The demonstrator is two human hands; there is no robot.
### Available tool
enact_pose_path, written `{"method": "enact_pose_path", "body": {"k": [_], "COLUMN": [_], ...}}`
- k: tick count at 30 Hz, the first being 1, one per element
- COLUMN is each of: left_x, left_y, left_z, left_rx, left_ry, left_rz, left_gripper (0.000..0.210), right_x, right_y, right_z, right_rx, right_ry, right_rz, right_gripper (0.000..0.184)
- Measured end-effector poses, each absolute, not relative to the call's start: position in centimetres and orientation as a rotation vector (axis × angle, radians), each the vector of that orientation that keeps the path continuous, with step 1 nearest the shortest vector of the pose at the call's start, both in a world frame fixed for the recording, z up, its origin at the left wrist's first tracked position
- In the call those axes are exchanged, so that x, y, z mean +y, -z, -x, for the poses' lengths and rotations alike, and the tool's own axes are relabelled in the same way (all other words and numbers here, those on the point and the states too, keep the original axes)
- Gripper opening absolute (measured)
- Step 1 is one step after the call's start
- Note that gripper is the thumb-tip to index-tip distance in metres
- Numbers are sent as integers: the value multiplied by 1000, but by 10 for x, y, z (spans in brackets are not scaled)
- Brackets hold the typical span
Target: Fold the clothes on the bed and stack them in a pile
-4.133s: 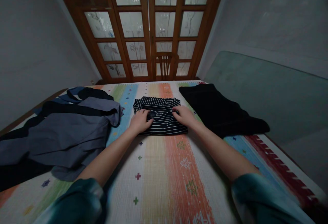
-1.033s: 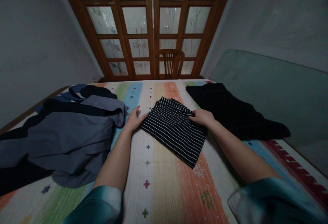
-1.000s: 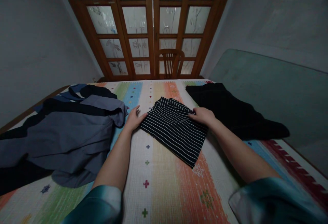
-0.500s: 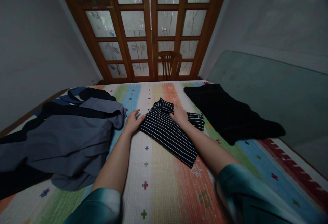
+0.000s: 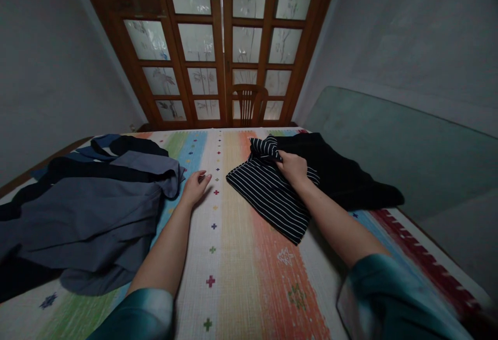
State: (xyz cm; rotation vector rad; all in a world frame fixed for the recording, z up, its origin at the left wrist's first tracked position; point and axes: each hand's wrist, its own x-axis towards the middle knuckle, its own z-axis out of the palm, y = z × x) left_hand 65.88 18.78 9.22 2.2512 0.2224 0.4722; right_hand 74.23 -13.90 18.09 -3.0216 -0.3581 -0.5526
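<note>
A black garment with white stripes [image 5: 268, 192], folded into a rough wedge, lies on the tablecloth right of centre. My right hand [image 5: 292, 168] grips its upper part, and the bunched end pokes up beyond my fingers. Its far right side meets a plain black garment [image 5: 342, 174] lying spread on the right of the table. My left hand [image 5: 195, 187] hovers over or rests on the cloth with nothing in it, fingers loosely apart. Between that hand and the striped garment is a stretch of tablecloth. Just left of it lies a grey garment [image 5: 97, 210].
The grey garment belongs to a heap with blue and black clothes [image 5: 112, 145] along the left side. A striped, multicoloured tablecloth [image 5: 237, 278] covers the table. At the far end stands a wooden chair [image 5: 248, 102] before glass-paned doors [image 5: 198, 44]. A pale green panel [image 5: 389, 127] leans on the right.
My right hand has pulled the striped garment rightward, up against the plain black one. My left hand has come off the striped garment's left corner and is now apart from it.
</note>
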Motion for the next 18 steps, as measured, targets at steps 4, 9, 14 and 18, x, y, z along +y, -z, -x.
{"method": "enact_pose_path", "body": {"k": [4,9,14,18], "left_x": [189,189,191,192], "left_y": [-93,-92,-89,-88], "left_z": [-658,-659,-662,-662], "left_rx": [194,190,189,182], "left_ry": [-484,-477,-479,-487], "left_rz": [-2255,-2274,-2282,-2295], "left_gripper": [47,48,50,48], "right_x": [-161,-192,-237,-277], "right_y": [-202,-228,-247,-238], "right_z": [-748,-775,-819,-848], "right_rx": [-272,-152,131,315], "right_ry": [727,897,891,746], "right_rz": [2992,2925,2912,2930], "right_gripper": [37,38,48,55]}}
